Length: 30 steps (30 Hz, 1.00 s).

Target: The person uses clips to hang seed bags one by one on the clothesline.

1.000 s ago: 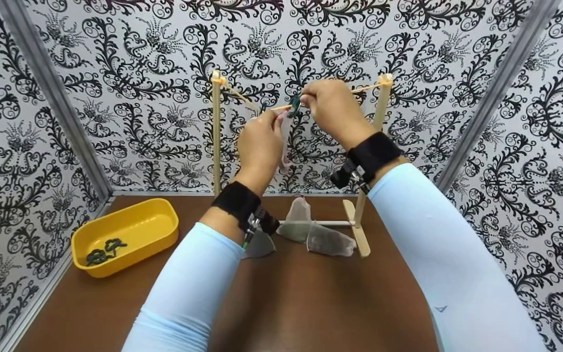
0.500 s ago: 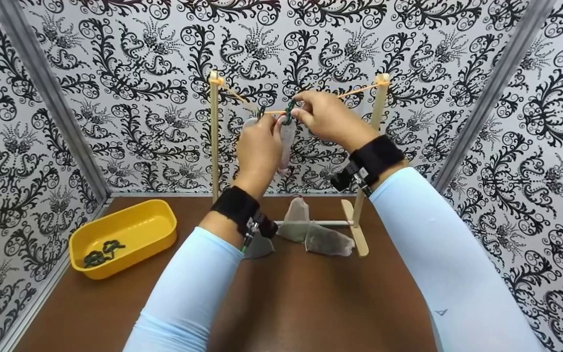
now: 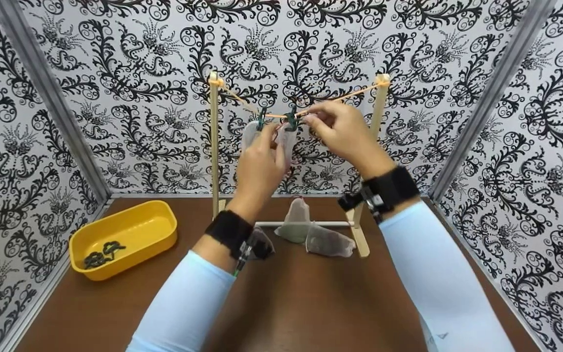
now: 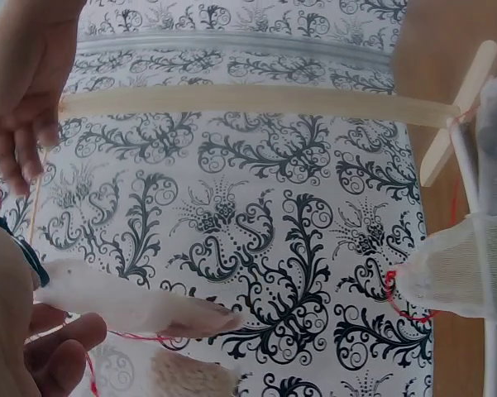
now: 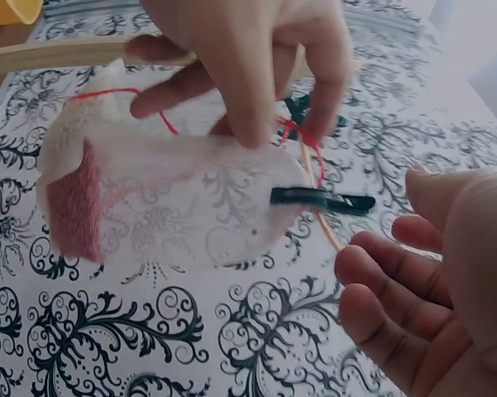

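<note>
A small white mesh pouch (image 5: 182, 186) with a reddish filling hangs from an orange cord (image 3: 357, 92), held by a dark green clothespin (image 5: 322, 200). My left hand (image 3: 261, 159) is at the pouch's top, its thumb and fingertips spread apart beside the red drawstring (image 5: 302, 131). To the right of the clothespin, my right hand (image 3: 349, 131) has loosely bent fingers with nothing between them. Left of that pouch, another pale pouch (image 3: 249, 134) hangs under a second green clothespin (image 3: 262, 119), partly hidden behind my left hand.
The cord spans two wooden posts (image 3: 378, 107) joined low down by a white rod (image 3: 330, 223). Several filled pouches (image 3: 330, 240) lie on the brown table (image 3: 306, 303) around the rod. A yellow tub (image 3: 152, 234) at left contains more green clothespins (image 3: 111, 248). Patterned walls surround the table.
My right hand brought the clothespin onto the pouch and cord, then let go and drew back right. My left fingers loosened at the pouch's top. The cord now sags slightly lower.
</note>
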Available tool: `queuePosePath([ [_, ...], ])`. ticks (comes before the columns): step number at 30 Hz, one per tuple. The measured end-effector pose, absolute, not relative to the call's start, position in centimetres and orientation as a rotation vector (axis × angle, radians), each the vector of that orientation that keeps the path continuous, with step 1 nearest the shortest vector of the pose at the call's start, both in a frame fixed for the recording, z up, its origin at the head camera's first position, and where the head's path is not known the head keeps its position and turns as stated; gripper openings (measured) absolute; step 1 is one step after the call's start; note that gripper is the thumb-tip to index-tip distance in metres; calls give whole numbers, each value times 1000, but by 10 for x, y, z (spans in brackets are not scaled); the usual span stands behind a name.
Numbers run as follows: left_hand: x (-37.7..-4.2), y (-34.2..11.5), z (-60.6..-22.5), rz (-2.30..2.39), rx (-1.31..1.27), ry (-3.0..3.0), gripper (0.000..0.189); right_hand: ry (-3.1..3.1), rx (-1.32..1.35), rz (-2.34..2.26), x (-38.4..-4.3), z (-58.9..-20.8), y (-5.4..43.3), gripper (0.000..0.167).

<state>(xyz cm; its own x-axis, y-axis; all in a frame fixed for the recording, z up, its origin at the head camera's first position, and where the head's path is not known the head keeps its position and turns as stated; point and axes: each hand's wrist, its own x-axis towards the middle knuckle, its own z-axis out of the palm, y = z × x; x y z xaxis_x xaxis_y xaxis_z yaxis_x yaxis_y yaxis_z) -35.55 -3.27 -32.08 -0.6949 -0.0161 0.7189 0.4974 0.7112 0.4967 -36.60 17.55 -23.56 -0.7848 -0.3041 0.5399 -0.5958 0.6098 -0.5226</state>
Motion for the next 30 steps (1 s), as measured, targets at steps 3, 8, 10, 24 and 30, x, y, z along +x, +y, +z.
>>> queuePosePath([
  [3, -348, -39, -334, -931, -359, -2161, 46, -2393, 646, 1091, -360, -252, 193, 29],
  [8, -342, -54, -357, -922, -332, -2109, 32, -2386, 532, 1179, -355, -287, 225, 29],
  [10, -341, -62, -367, -913, -319, -2091, 24, -2422, 478, 1169, -353, -303, 236, 30],
  [24, -340, -166, -419, -874, -5, -2370, 26, -2567, 122, 1186, -348, -456, 310, 21],
  [30, -342, -228, -436, -832, 213, -2597, 36, -2696, 54, 1062, -350, -485, 322, 18],
])
